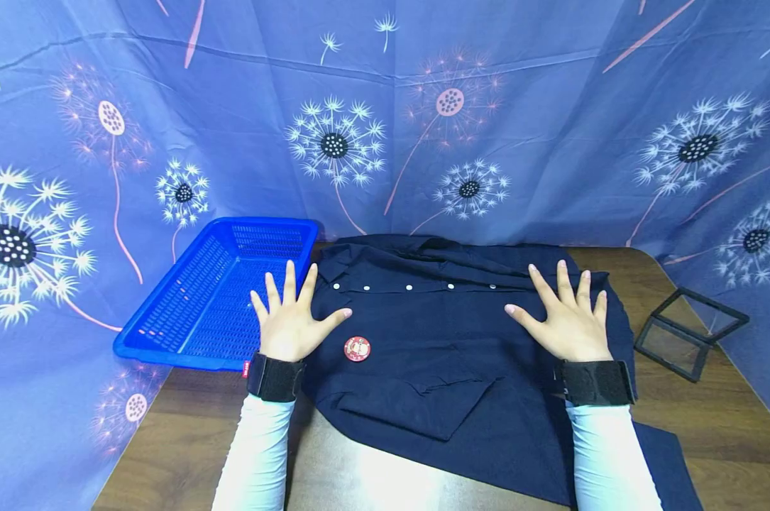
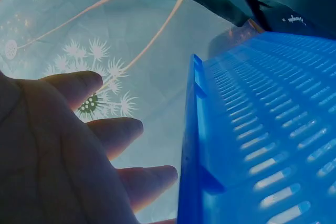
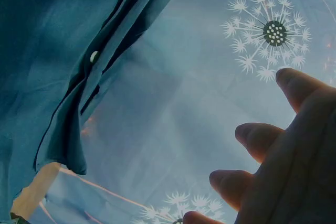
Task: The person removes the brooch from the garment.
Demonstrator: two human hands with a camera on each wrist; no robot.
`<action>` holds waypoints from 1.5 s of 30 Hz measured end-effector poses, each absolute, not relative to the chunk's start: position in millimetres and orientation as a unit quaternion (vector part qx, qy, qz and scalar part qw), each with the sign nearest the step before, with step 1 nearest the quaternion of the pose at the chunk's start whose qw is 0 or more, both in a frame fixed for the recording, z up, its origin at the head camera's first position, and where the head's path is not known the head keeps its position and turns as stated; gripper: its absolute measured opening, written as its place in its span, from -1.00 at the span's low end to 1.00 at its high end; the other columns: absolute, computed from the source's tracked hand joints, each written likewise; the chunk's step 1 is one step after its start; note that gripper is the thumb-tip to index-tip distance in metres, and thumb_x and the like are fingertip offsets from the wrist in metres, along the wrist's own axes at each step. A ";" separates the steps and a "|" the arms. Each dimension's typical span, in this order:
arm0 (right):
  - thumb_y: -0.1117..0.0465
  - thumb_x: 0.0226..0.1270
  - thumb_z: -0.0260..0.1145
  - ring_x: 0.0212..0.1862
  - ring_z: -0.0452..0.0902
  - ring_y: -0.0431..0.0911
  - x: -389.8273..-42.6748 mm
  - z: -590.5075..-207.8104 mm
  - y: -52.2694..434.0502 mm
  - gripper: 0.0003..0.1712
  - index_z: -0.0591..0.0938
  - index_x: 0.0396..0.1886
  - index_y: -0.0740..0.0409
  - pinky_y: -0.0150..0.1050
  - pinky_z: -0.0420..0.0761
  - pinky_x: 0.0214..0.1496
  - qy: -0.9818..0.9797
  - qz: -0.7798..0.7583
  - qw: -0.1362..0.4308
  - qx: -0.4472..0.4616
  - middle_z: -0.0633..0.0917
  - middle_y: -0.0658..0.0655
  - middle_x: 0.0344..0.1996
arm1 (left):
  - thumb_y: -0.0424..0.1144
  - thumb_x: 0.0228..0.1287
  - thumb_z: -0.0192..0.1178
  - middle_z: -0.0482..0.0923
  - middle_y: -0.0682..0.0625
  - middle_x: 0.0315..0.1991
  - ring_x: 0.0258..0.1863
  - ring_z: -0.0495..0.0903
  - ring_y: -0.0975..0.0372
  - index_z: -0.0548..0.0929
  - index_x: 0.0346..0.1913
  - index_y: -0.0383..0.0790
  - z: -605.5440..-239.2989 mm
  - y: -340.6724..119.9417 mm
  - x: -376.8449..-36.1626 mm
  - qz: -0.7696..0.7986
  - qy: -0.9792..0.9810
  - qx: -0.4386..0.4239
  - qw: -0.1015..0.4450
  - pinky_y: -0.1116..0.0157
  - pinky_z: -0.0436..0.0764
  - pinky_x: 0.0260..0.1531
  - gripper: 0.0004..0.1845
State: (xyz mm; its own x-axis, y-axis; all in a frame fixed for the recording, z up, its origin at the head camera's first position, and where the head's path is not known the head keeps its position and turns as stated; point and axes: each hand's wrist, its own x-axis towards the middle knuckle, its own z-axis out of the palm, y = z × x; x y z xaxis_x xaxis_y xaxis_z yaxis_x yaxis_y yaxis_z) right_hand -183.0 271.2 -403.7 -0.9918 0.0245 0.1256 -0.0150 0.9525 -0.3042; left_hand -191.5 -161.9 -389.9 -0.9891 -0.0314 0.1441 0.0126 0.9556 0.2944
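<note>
While both hands hover with fingers spread wide, a dark blue shirt (image 1: 436, 333) lies flat on the brown table (image 1: 723, 440), buttons facing up. The left hand (image 1: 293, 319) is open over the shirt's left edge, right where the shirt meets a blue basket (image 1: 193, 305). I cannot tell if this hand touches the cloth or floats just above it. The right hand (image 1: 566, 318) is open too, over the right side of the shirt, and it holds nothing. A small round red badge (image 1: 357, 348) sits on the shirt near the left hand's thumb. A row of little white buttons (image 1: 409, 288) runs between the two hands. The shirt's near corner is cut off at the bottom of the head view, and the sleeves in white hide a bit of it. A black frame (image 1: 688, 333) with clear sides sits on the table to the right, well apart from the shirt. In the left wrist view, the fingers (image 2: 113, 132) look dark and blurry beside the basket's wall (image 2: 191, 145). In the right wrist view, the fingertips (image 3: 257, 140) show against the flowery blue curtain (image 3: 210, 103), and only a fold of the shirt (image 3: 47, 66) with one button shows.
</note>
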 end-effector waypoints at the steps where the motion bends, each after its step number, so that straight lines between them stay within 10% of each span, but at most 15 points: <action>1: -0.58 0.21 -0.05 0.48 -0.74 0.33 -183.0 -403.7 270.9 0.07 -0.15 0.58 -0.28 0.52 -0.53 0.33 -0.986 0.154 0.066 -0.003 -0.38 0.23 0.56 | 0.61 0.01 -0.01 -0.34 -0.14 0.61 0.52 -0.46 -0.28 -0.13 0.57 0.20 -390.3 -161.7 -191.9 -0.149 -0.986 0.004 0.072 -0.37 -0.45 0.35 0.13; 24: -0.36 0.33 0.11 0.52 -0.13 0.42 -195.6 -390.6 227.7 -0.10 0.15 0.55 -0.10 0.45 -0.04 0.40 -0.964 0.202 0.159 0.071 0.21 0.33 0.49 | 0.43 0.17 0.10 -0.10 -0.19 0.58 0.50 -0.07 -0.32 -0.01 0.57 0.13 -381.3 -151.7 -192.5 -0.171 -0.976 -0.059 0.119 -0.31 -0.04 0.42 0.00; 45: -0.22 0.38 0.18 0.43 0.23 0.31 -212.1 -394.5 172.1 -0.20 0.27 0.49 0.01 0.27 0.25 0.39 -0.942 0.256 0.160 0.143 0.34 0.32 0.42 | 0.23 0.22 0.23 0.16 -0.24 0.50 0.48 0.19 -0.15 0.18 0.50 -0.23 -393.9 -145.6 -194.7 -0.239 -0.953 -0.125 0.137 -0.09 0.21 0.43 -0.07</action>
